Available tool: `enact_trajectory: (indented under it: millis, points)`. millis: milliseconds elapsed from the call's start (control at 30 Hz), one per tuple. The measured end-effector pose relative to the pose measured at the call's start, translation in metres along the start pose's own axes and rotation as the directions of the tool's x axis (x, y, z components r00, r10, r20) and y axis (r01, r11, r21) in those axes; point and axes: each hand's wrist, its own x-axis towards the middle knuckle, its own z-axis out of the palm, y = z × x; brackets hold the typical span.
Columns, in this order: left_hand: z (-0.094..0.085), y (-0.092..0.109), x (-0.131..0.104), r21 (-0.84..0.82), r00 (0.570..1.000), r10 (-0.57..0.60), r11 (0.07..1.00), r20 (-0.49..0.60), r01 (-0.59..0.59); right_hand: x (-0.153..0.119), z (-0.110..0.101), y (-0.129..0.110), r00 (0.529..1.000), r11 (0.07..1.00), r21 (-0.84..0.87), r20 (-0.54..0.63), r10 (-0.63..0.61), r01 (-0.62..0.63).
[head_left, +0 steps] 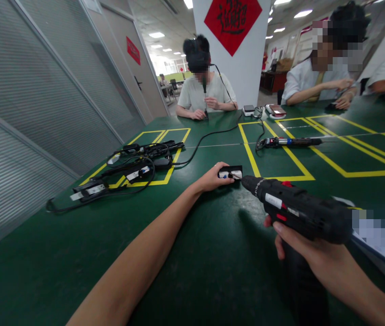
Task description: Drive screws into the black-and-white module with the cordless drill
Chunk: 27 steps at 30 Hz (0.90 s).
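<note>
My right hand (301,244) is wrapped round the grip of a black cordless drill (297,206) with red accents, its chuck pointing left and away from me. My left hand (214,177) holds a small black box-like part (237,170) on the green table, fingers closed on its left end. White pieces and a bit of blue show on the side of the part facing me. The drill's tip is close to the part's right end; whether they touch I cannot tell.
On the left lie several black devices with cables (138,170). An electric screwdriver (290,142) rests inside yellow tape lines (275,177). A clipboard with papers (382,244) is at the right. Across the table (111,253) sit a person with a screwdriver (207,93) and another person (317,86).
</note>
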Motion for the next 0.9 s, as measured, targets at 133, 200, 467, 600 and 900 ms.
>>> enact_trajectory:
  millis: [133,200,467,600,900]
  points:
    - [0.0006,-0.0021,0.0006,0.005,1.0,0.01,1.0,-0.005,-0.01,0.0006,0.0002,0.0021,1.0,1.0,-0.008,0.0,0.016,-0.016]
    - [0.0008,-0.0029,0.001,0.011,1.0,0.01,1.0,-0.003,-0.01,0.0006,0.0002,0.002,1.0,1.0,-0.015,-0.004,0.018,-0.018]
    - [0.0004,-0.0016,0.0005,0.002,1.0,0.007,1.0,0.004,-0.007,-0.001,0.0003,-0.0037,1.0,0.999,-0.036,-0.001,0.003,-0.003]
    - [-0.0003,0.0003,0.0004,0.009,1.0,0.005,1.0,0.01,-0.005,-0.001,0.001,-0.0051,1.0,0.999,-0.04,-0.009,0.006,-0.007]
    - [-0.0001,-0.0006,0.0008,-0.011,1.0,0.0,1.0,0.011,0.0,0.0003,0.0001,0.0013,1.0,1.0,-0.02,-0.013,-0.01,0.01]
